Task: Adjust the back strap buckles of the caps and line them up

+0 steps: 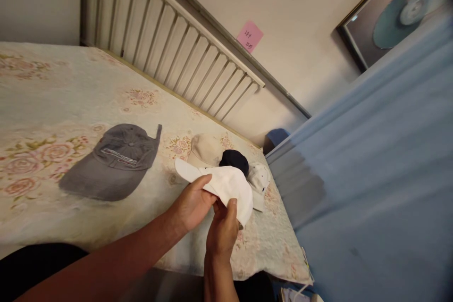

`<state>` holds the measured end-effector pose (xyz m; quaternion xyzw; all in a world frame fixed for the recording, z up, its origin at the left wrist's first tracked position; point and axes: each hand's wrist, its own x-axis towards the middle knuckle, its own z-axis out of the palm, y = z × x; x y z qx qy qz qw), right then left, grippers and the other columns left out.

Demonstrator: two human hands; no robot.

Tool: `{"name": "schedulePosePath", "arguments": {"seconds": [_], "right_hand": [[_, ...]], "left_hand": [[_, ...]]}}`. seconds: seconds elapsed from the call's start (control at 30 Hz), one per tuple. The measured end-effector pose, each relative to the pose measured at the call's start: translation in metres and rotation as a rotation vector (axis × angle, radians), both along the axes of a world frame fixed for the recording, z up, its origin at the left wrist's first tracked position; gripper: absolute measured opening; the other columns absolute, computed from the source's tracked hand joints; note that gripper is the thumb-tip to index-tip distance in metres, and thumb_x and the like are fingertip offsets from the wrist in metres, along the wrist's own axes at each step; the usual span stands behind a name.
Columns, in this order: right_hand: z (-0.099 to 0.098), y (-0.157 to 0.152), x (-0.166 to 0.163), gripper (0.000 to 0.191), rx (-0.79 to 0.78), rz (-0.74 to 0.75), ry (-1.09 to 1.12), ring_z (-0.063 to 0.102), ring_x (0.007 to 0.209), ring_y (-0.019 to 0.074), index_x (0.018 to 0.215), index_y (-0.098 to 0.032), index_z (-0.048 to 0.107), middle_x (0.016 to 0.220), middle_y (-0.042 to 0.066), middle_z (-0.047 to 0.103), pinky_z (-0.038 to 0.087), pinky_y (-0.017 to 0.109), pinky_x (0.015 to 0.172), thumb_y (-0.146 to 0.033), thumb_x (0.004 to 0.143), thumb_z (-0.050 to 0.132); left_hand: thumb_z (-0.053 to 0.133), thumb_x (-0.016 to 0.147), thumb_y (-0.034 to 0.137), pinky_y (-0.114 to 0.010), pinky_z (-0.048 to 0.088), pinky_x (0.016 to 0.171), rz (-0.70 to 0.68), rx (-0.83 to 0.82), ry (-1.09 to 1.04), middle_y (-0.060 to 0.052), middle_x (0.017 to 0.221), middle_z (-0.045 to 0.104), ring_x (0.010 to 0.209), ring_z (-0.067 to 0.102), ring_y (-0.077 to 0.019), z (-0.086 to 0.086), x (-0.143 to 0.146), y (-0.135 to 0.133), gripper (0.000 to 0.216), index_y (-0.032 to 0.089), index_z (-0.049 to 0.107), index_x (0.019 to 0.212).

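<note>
A white baseball cap [231, 184] is held up above the bed, its brim pointing left. My left hand [196, 203] grips its lower edge near the brim, thumb on the outside. Further right along the same edge, my right hand [223, 229] has its thumb pressed on the crown and its fingers tucked inside. Behind the held cap lie a beige cap [205, 148], a black cap [234, 161] and a white cap with dark marks [259, 177], partly covered. To the left, a grey cap [122, 160] with light lettering rests on its own.
The bed has a floral cover [138, 99]. A white radiator [177, 52] runs along the wall behind it, with a pink note [249, 36] above. A blue curtain [361, 174] hangs at the right, below a framed picture [392, 19]. Items [297, 294] sit beyond the bed's near corner.
</note>
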<state>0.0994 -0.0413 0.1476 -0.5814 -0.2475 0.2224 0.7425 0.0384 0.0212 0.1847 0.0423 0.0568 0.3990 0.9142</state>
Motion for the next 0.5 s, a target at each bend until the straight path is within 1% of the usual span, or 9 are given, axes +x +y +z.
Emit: {"name": "schedulePosePath", "arguments": {"seconds": [0.17,0.27,0.4,0.5], "right_hand": [[-0.0051,0.003,0.0003,0.059,0.119,0.047,0.067,0.058,0.117,0.0232,0.137,-0.01,0.043,0.129,0.014,0.06,0.046,0.04,0.101,-0.045,0.09,0.041],[-0.0045,0.0035,-0.0017,0.062,0.132,0.056,0.043,0.058,0.117,0.023,0.141,-0.01,0.036,0.133,0.015,0.056,0.046,0.04,0.1,-0.044,0.09,0.042],[-0.0021,0.0034,-0.0024,0.062,0.075,0.017,-0.095,0.058,0.116,0.0224,0.14,-0.012,0.039,0.135,0.014,0.055,0.046,0.037,0.099,-0.042,0.087,0.05],[-0.0023,0.004,-0.0004,0.06,0.023,-0.007,-0.174,0.057,0.118,0.0223,0.136,-0.012,0.044,0.134,0.014,0.056,0.043,0.036,0.102,-0.042,0.085,0.053]], "left_hand": [[0.045,0.087,0.01,-0.038,0.045,0.1,0.003,0.009,0.012,-0.016,0.112,0.069,0.11,0.061,-0.0259,-0.0003,-0.0004,-0.0013,0.043,0.004,0.052,0.129],[0.043,0.086,0.009,-0.038,0.044,0.102,0.0,0.037,-0.01,-0.015,0.11,0.07,0.111,0.061,-0.0256,-0.0015,0.0002,-0.0033,0.044,0.004,0.051,0.129],[0.042,0.086,0.008,-0.038,0.04,0.105,0.001,0.088,-0.051,-0.011,0.111,0.07,0.113,0.059,-0.0239,-0.0056,0.0041,-0.0058,0.045,0.01,0.053,0.129],[0.043,0.086,0.011,-0.039,0.037,0.107,-0.033,0.109,-0.073,-0.012,0.113,0.069,0.116,0.058,-0.0245,-0.009,0.0072,-0.0079,0.045,0.008,0.053,0.13]]}}
